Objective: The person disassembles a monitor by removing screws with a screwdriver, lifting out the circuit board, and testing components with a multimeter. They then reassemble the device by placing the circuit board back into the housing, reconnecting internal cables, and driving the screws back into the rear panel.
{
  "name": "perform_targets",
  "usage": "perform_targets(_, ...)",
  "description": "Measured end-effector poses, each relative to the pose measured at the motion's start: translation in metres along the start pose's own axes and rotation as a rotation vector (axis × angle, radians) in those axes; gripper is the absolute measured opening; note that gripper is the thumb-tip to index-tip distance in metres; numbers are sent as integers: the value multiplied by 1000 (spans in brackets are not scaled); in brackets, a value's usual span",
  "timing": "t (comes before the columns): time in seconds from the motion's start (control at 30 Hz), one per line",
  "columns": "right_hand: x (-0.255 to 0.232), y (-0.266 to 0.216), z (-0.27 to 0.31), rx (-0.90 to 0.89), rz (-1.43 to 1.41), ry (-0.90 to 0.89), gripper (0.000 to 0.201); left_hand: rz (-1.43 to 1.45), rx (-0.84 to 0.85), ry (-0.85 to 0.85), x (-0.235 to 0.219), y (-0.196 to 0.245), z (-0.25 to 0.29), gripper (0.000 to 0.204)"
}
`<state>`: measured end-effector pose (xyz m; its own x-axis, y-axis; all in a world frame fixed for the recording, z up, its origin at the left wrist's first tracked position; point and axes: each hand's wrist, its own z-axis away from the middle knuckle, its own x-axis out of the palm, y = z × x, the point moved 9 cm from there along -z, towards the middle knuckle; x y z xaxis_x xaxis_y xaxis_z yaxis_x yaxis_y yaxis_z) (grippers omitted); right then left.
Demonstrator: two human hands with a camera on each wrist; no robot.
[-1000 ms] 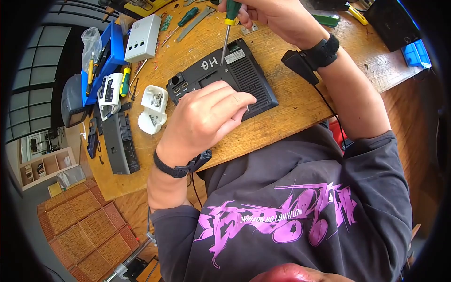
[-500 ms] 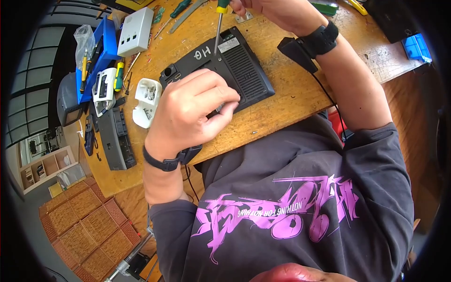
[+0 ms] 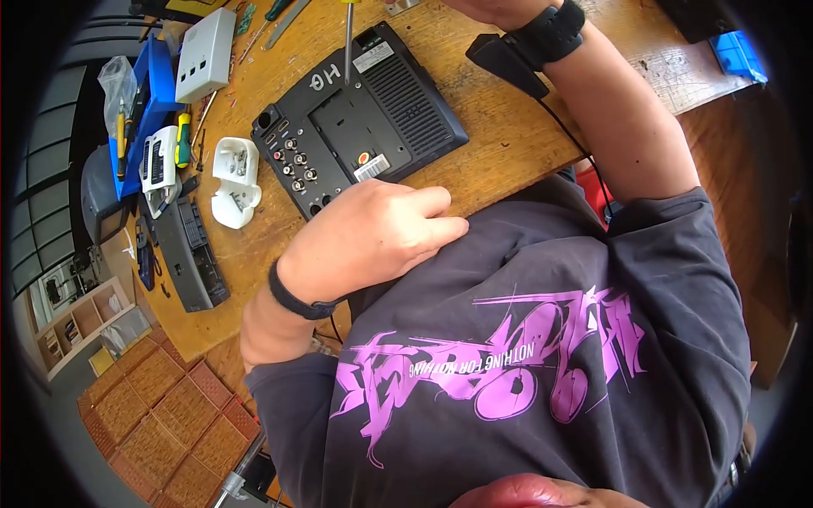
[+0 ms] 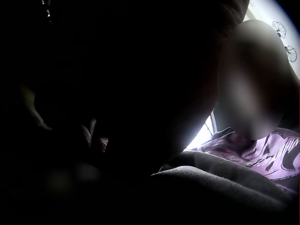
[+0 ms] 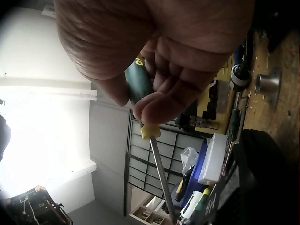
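Note:
A black device marked HQ (image 3: 415, 106) lies back side up on the wooden table, its sockets toward the left. My right hand (image 3: 500, 10) (image 5: 159, 51) grips the green and yellow handle of a screwdriver (image 3: 349, 42) (image 5: 161, 168); in the head view the shaft points down to the device near the lettering. My left hand (image 3: 368, 233) is at the table's front edge below the device, fingers bent and pointing right over the shirt. Its thumb and anything under the fingers are hidden. The left wrist view is mostly dark.
Left of the device stands an open white case (image 3: 235, 161) with small metal parts. Beyond are a black casing (image 3: 190, 262), a green and yellow tool (image 3: 183, 140), a white box (image 3: 206, 57) and a blue tray (image 3: 157, 93). A cable (image 3: 569, 135) hangs from the right wrist.
My left hand has moved off the device to the table's front edge, uncovering the sockets and a barcode label. My right hand still holds the screwdriver at the device. The head view has shifted.

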<state>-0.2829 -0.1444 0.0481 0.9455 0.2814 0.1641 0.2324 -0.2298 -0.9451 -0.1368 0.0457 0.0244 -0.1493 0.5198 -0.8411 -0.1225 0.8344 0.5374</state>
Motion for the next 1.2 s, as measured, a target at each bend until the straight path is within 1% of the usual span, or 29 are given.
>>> perform_targets(0.07,-1,-1,0,3,24,-11,36,-19,1,-21,3,2,-1,25)
perform_targets(0.13,-2,2,0,17,21,-7,35,102,-91,94,-6,-4,-1,28)
perform_targets(0.17,-2,3,0,19,19,-4,35,103,-91,91,-10,-1,-1,28)
perform_targets(0.23,-1,3,-1,-11,-9,-2,35,217,-226,14,-16,-9,0,29)
perform_targets(0.27,-1,3,-1,-12,-8,1,35,211,-208,61,-16,-6,-1,25)
perform_targets(0.3,-1,3,-1,-25,-24,-1,34,210,-209,60,-14,-7,-2,25)
perform_targets(0.37,-1,3,-2,-41,-39,-2,34,29,-67,15,-11,2,-5,23)
perform_targets(0.47,-2,4,-2,-28,-11,-16,34,-51,-40,1,-5,9,-6,21)
perform_targets(0.6,-2,6,-1,5,40,-7,35,-73,-37,-10,4,9,-6,21)
perform_targets(0.67,-1,7,-1,19,50,-21,35,-66,13,-32,9,12,-7,18)
perform_targets(0.7,0,6,0,15,19,-15,35,-73,13,-29,9,10,-6,18)
perform_targets(0.77,2,4,1,3,-12,-15,35,15,6,-14,7,4,-4,16)
perform_targets(0.8,2,3,1,6,-22,-16,35,2,5,-13,2,6,-5,16)
perform_targets(0.87,0,3,1,23,-46,-11,33,193,-35,146,-22,11,-9,19)
perform_targets(0.9,0,2,1,18,-48,-8,33,189,-34,141,-26,11,-7,19)
perform_targets(1.0,-1,0,1,13,-54,0,34,113,-46,380,-60,-1,12,32)
perform_targets(1.03,-1,0,0,20,-35,-2,35,114,-49,375,-62,-5,13,32)
perform_targets(1.1,-1,0,0,22,-18,-4,35,-32,-153,439,-74,-16,18,34)
perform_targets(1.2,0,0,0,17,-39,5,36,-77,-205,437,-72,-30,18,35)
